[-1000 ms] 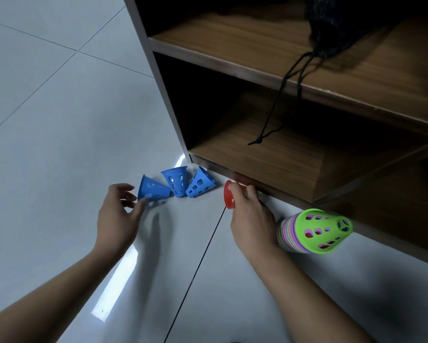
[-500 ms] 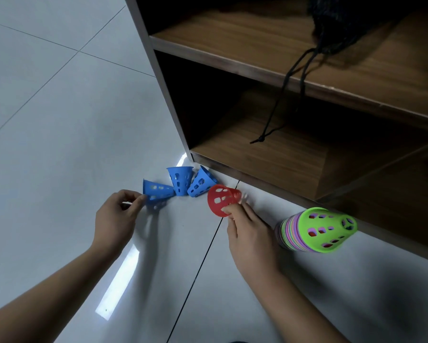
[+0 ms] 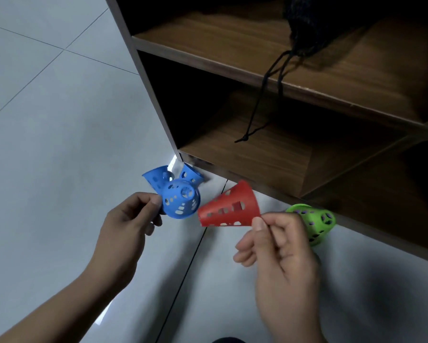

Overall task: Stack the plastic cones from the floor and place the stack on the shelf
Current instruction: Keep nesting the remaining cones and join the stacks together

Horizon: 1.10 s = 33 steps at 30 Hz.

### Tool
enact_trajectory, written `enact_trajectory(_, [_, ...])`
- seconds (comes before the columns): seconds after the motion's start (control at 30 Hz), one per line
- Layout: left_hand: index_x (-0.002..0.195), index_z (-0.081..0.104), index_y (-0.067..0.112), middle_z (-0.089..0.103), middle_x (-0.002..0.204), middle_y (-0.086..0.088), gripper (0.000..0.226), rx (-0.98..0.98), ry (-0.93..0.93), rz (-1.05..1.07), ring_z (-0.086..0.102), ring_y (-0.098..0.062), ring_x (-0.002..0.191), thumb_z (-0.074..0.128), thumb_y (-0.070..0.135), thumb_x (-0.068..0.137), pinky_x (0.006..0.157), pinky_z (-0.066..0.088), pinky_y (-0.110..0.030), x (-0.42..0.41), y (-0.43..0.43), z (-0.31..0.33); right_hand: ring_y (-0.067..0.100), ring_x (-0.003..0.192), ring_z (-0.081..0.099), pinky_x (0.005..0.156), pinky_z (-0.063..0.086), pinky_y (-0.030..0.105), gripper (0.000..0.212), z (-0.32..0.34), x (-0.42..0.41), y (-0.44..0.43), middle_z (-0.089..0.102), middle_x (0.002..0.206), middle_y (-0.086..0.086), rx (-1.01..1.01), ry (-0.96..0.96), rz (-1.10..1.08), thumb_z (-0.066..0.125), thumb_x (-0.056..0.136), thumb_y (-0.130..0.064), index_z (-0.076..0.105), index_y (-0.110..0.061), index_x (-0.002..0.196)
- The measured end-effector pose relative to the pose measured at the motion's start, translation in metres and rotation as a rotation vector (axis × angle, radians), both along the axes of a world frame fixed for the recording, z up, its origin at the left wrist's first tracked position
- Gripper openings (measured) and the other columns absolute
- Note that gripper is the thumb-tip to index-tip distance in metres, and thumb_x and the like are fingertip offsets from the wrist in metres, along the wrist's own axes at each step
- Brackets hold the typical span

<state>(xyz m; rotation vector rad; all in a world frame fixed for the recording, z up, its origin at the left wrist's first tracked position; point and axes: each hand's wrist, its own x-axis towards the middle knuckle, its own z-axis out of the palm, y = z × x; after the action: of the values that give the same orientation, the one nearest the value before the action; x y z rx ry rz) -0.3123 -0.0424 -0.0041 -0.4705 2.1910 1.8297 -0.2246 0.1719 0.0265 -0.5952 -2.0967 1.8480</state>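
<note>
Two cones are held: a blue perforated plastic cone (image 3: 180, 203) is pinched in the grip of the left hand (image 3: 130, 226), a red perforated plastic cone (image 3: 242, 191) in that of the right hand (image 3: 282, 248). Just behind the right grip, a green-topped stack of plastic cones (image 3: 309, 214) is seen beside the brown wooden shelf (image 3: 257, 154).

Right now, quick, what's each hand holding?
Left hand: closed, pinching a blue cone.
Right hand: closed, pinching the red cone.
</note>
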Motion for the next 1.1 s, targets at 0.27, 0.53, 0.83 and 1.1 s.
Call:
enact_trajectory(0.27, [0.092, 0.068, 0.005, 0.053, 0.074, -0.011, 0.025, 0.284, -0.097, -0.205, 0.040, -0.021, 0.068, 0.074, 0.030, 0.094, 0.067, 0.028, -0.039, 0.017, 0.050, 0.031, 0.024, 0.039, 0.047, 0.041, 0.037, 0.022, 0.014, 0.031, 0.019, 0.045, 0.052, 0.053, 0.017, -0.547, -0.009, -0.362, 0.058, 0.092, -0.019, 0.057, -0.006, 0.087])
enact_trajectory(0.53, [0.094, 0.069, 0.001, 0.057, 0.075, -0.008, 0.023, 0.368, -0.098, -0.311, 0.043, -0.019, 0.067, 0.071, 0.023, 0.099, 0.065, 0.032, -0.033, 0.023, 0.095, 0.045, 0.020, 0.051, 0.049, 0.044, 0.040, 0.023, 0.012, 0.004, 0.025, 0.063, 0.053, 0.065, 0.010, -0.699, -0.142, -0.426, 0.058, 0.098, -0.018, 0.058, -0.007, 0.094])
enact_trajectory(0.83, [0.087, 0.074, 0.012, 0.064, 0.074, -0.005, 0.020, 0.341, -0.017, -0.348, 0.049, -0.013, 0.063, 0.066, 0.022, 0.102, 0.060, 0.039, -0.026, 0.019, 0.143, 0.060, 0.018, 0.054, 0.055, 0.049, 0.042, 0.028, 0.019, -0.021, 0.026, 0.062, 0.058, 0.068, 0.012, -0.655, -0.210, -0.460, 0.060, 0.103, -0.015, 0.061, -0.009, 0.084])
enact_trajectory(1.1, [0.086, 0.073, 0.017, 0.071, 0.075, 0.002, 0.021, 0.177, -0.022, -0.385, 0.055, -0.004, 0.059, 0.065, 0.021, 0.105, 0.055, 0.041, -0.011, 0.019, 0.156, 0.042, 0.023, 0.049, 0.054, 0.050, 0.039, 0.030, 0.021, -0.044, 0.037, 0.044, 0.060, 0.067, 0.016, -0.683, -0.346, -0.492, 0.054, 0.105, -0.017, 0.061, -0.007, 0.088])
